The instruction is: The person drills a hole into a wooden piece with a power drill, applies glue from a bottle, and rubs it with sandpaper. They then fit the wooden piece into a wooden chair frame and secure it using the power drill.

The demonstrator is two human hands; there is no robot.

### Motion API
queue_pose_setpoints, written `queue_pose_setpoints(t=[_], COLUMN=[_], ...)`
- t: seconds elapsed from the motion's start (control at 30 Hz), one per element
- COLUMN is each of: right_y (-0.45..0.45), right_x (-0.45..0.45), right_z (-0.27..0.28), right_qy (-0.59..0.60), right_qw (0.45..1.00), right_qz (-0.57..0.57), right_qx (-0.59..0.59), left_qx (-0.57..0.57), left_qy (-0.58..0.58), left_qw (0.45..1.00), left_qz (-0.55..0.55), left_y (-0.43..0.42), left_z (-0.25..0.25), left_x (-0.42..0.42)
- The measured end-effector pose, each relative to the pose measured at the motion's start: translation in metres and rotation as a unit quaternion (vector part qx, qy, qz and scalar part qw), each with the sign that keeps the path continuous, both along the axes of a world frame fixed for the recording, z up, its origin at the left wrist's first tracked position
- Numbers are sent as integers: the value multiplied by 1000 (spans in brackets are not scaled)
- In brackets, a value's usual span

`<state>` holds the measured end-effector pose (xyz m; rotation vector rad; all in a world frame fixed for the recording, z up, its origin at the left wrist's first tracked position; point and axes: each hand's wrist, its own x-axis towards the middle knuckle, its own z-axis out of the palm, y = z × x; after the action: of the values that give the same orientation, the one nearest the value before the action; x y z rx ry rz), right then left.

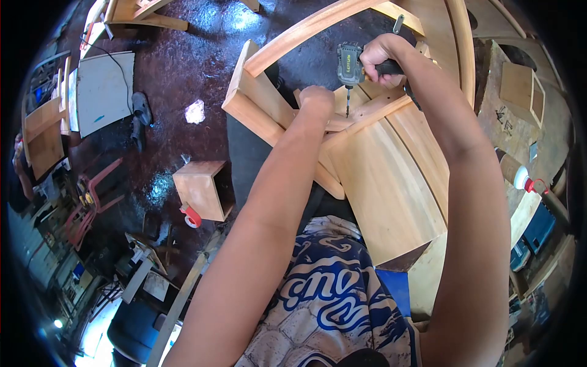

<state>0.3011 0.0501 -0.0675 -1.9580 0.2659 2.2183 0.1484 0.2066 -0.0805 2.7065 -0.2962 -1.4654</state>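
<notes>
My right hand [380, 58] is wrapped around the grip of a power drill [350, 64], which points downward. Its bit [348, 101] reaches down to the inner corner rails of a wooden chair frame [367, 116]; whether the tip is in the wood I cannot tell. On the left side of that corner, my left hand [318, 101] is closed against the frame beside the bit, its fingertips hidden. The frame has curved rails and a broad pale panel [391, 177], and lies tilted in front of my lap.
To the left on the dark floor stand a small wooden box [200, 189] with a red tape roll [191, 217], and a pair of slippers [142, 110]. On the right, a workbench [489, 128] bears loose screws [504, 119], a wooden box [520, 92] and a glue bottle [513, 170].
</notes>
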Motion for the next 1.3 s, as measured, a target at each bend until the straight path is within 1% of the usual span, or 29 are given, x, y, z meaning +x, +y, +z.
queue_pose_setpoints(t=[0.03,0.1,0.2,0.33,0.43,0.53,0.6,0.73,0.8,0.83,0.9,0.93,1.0,1.1,1.13,1.27,1.3], right_y=[2,6,6,4,-2,-6,-7,-5,0,2,6,5,2,-5,-5,-1,2], right_x=[1,3,5,6,5,3,3,8,11,12,15,16,15,12,11,11,13], right_z=[-2,-8,-15,-15,-14,-16,-16,-11,-16,-19,-27,-31,-33,-23,-19,-17,-19], right_qy=[1,-25,-38,-26,-45,-52,-24,-24,4,4,-3,-1,8,-16,-17,-25,1], right_qw=[1000,998,995,997,994,994,997,998,994,994,983,983,992,991,993,990,991], right_qz=[-1,59,77,62,83,70,41,32,90,91,151,153,105,99,88,112,109], right_qx=[2,29,48,40,61,71,65,48,58,59,100,101,69,88,77,86,76], left_qx=[2,-1,-7,-8,-11,-9,-13,-5,-10,-9,-13,-12,-15,-18,-20,-17,-14], left_qy=[1,-2,-13,-20,-10,-6,-11,-20,4,4,-16,-14,-9,-11,-11,-16,-16], left_qw=[1000,1000,1000,1000,1000,1000,1000,1000,1000,1000,1000,1000,999,999,999,999,999], left_qz=[-1,-8,-7,-1,8,1,14,13,9,10,13,15,26,25,26,33,31], left_y=[1,1,1,3,1,2,2,0,2,3,2,2,2,3,2,1,1], left_z=[0,0,-5,-8,-6,-5,-6,-7,-8,-9,-10,-10,-10,-9,-10,-9,-11], left_x=[0,0,0,-1,-1,-1,-1,1,0,0,-1,-2,-2,-2,-1,-4,-3])
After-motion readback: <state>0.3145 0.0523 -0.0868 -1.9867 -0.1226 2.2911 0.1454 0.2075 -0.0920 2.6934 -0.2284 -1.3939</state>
